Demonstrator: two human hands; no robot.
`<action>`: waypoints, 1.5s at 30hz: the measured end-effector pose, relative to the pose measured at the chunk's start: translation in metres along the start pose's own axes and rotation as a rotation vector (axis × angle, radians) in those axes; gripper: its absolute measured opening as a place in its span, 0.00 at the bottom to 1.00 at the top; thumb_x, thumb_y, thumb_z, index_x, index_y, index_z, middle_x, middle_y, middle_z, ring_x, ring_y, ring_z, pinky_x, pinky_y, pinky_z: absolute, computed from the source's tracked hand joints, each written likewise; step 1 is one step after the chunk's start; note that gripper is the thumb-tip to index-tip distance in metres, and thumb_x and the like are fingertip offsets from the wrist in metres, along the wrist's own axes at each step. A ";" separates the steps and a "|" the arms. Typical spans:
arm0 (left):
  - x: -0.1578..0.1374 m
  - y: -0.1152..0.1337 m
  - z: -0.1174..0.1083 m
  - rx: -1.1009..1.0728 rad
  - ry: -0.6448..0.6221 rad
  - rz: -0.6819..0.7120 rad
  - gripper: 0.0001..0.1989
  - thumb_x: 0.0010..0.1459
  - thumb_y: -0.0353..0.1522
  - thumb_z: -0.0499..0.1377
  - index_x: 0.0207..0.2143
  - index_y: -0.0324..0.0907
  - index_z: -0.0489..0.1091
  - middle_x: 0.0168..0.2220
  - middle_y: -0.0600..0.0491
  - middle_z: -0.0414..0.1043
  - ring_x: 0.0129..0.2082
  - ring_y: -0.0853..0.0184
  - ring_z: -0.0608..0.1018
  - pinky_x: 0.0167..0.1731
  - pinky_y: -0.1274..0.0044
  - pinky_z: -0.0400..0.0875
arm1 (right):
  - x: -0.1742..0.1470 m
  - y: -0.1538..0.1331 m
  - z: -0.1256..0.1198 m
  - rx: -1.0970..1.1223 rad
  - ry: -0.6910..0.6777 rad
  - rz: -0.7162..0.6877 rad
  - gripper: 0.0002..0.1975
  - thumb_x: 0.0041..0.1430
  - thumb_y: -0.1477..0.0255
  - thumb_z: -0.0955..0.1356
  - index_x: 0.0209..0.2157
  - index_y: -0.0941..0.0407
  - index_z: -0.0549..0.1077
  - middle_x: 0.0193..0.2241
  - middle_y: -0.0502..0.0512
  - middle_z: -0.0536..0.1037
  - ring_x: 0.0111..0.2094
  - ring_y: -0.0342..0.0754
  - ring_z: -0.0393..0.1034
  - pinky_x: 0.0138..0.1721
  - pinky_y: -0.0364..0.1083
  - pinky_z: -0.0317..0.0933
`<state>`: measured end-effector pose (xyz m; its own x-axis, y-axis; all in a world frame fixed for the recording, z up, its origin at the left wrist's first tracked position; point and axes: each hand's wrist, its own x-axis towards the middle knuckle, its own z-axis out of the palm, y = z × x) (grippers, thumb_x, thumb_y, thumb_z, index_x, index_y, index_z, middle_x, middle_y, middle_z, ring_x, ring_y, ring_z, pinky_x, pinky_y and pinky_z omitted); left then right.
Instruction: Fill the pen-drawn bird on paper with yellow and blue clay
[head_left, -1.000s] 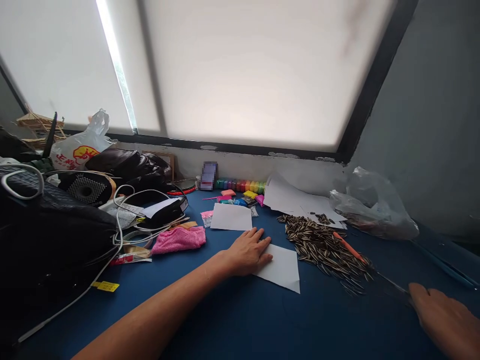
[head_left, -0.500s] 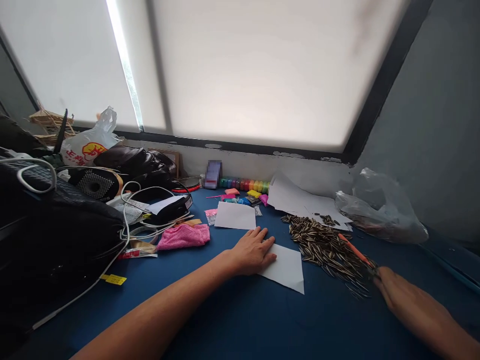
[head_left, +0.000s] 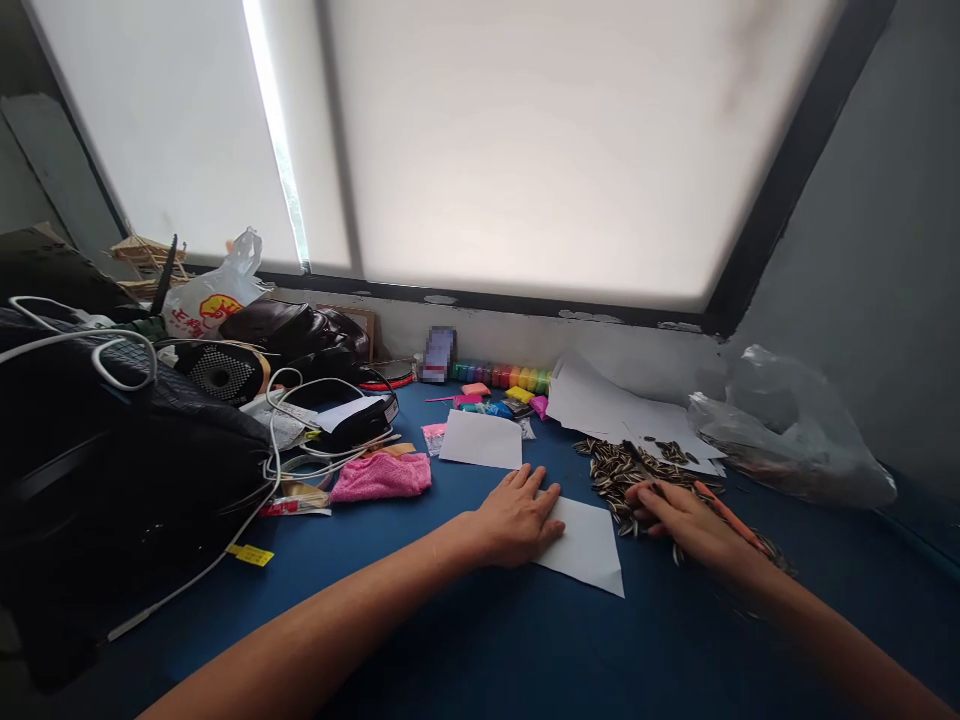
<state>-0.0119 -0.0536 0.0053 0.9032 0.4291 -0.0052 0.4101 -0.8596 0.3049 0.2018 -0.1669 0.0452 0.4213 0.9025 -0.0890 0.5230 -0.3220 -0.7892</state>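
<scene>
My left hand [head_left: 521,520] lies flat with fingers stretched over the left end of a white sheet of paper [head_left: 589,550] on the blue table. To the right, my right hand [head_left: 679,515] is over the near side of a pile of striped sunflower seeds [head_left: 607,465]. Its fingers are closed on a slim dark stick-like thing [head_left: 637,460] that points up and left; its exact kind is too small to tell. Behind that hand, an orange strip-shaped thing [head_left: 731,515] rests on the seeds, partly hidden by the wrist.
Farther back are another white sheet [head_left: 480,438], a pink cloth [head_left: 382,475], coloured packets [head_left: 517,395] and a stack of paper [head_left: 600,400] with a few seeds. A clear plastic bag [head_left: 810,440] stands right. Cables [head_left: 274,430] and a black bag [head_left: 135,500] crowd the left.
My right hand has moved left, from beside the near end of the orange thing to over the seeds, and now holds the dark stick-like thing. My left hand stays on the sheet.
</scene>
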 end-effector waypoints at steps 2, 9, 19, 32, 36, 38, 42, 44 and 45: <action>-0.007 0.000 -0.004 -0.019 -0.024 -0.002 0.32 0.67 0.46 0.41 0.66 0.38 0.49 0.69 0.39 0.40 0.68 0.48 0.45 0.63 0.57 0.48 | 0.009 0.000 -0.002 0.055 0.051 0.012 0.13 0.65 0.62 0.65 0.40 0.58 0.73 0.40 0.54 0.76 0.40 0.47 0.72 0.42 0.52 0.67; -0.032 -0.004 -0.006 -0.047 -0.066 0.100 0.33 0.66 0.48 0.41 0.67 0.41 0.46 0.69 0.42 0.36 0.69 0.52 0.42 0.65 0.59 0.43 | -0.006 -0.014 0.003 0.245 0.017 -0.037 0.28 0.60 0.45 0.59 0.26 0.54 0.72 0.24 0.52 0.72 0.23 0.44 0.64 0.25 0.45 0.62; -0.040 0.002 -0.011 -0.079 -0.018 0.087 0.32 0.63 0.45 0.51 0.64 0.39 0.55 0.68 0.41 0.47 0.68 0.51 0.48 0.65 0.62 0.48 | -0.024 -0.029 0.066 0.358 -0.169 -0.070 0.31 0.48 0.39 0.63 0.30 0.55 0.71 0.20 0.49 0.71 0.21 0.43 0.64 0.26 0.45 0.62; -0.037 -0.005 0.000 -0.063 -0.056 0.047 0.39 0.65 0.50 0.43 0.68 0.34 0.41 0.69 0.40 0.32 0.69 0.57 0.37 0.66 0.63 0.36 | -0.007 -0.029 0.075 0.384 -0.146 -0.156 0.26 0.51 0.44 0.65 0.30 0.54 0.68 0.17 0.45 0.68 0.18 0.41 0.60 0.22 0.43 0.58; -0.035 -0.009 -0.005 -0.098 -0.048 0.020 0.47 0.60 0.55 0.48 0.68 0.31 0.40 0.69 0.40 0.31 0.69 0.56 0.39 0.67 0.65 0.37 | -0.001 -0.016 0.085 0.381 -0.129 -0.127 0.24 0.53 0.45 0.63 0.28 0.53 0.66 0.14 0.41 0.60 0.13 0.38 0.49 0.15 0.40 0.46; -0.035 -0.012 -0.010 -0.132 -0.080 0.049 0.50 0.57 0.59 0.48 0.68 0.31 0.41 0.69 0.40 0.31 0.69 0.55 0.39 0.67 0.63 0.38 | 0.001 -0.009 0.087 0.372 -0.126 -0.111 0.24 0.53 0.45 0.63 0.28 0.53 0.66 0.13 0.41 0.58 0.13 0.38 0.47 0.14 0.40 0.43; -0.036 -0.019 -0.017 -0.158 -0.122 0.107 0.49 0.57 0.58 0.49 0.68 0.34 0.42 0.69 0.42 0.33 0.69 0.54 0.39 0.66 0.62 0.38 | 0.003 -0.005 0.087 0.351 -0.138 -0.104 0.24 0.54 0.46 0.62 0.28 0.54 0.67 0.13 0.41 0.58 0.13 0.37 0.47 0.15 0.40 0.42; -0.037 -0.021 -0.017 -0.156 -0.118 0.122 0.48 0.57 0.57 0.50 0.68 0.34 0.43 0.69 0.41 0.35 0.69 0.54 0.40 0.66 0.62 0.38 | 0.002 -0.007 0.086 0.340 -0.152 -0.098 0.24 0.54 0.46 0.62 0.27 0.54 0.67 0.12 0.42 0.58 0.13 0.37 0.47 0.15 0.40 0.42; -0.037 -0.021 -0.017 -0.157 -0.115 0.127 0.47 0.58 0.56 0.50 0.68 0.34 0.44 0.69 0.41 0.36 0.69 0.54 0.40 0.66 0.62 0.38 | 0.001 -0.009 0.085 0.336 -0.159 -0.096 0.24 0.53 0.46 0.63 0.27 0.54 0.67 0.12 0.42 0.58 0.13 0.37 0.47 0.15 0.40 0.42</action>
<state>-0.0565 -0.0464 0.0152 0.9585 0.2780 -0.0627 0.2754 -0.8474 0.4539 0.1346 -0.1383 0.0007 0.2484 0.9655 -0.0778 0.2711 -0.1464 -0.9513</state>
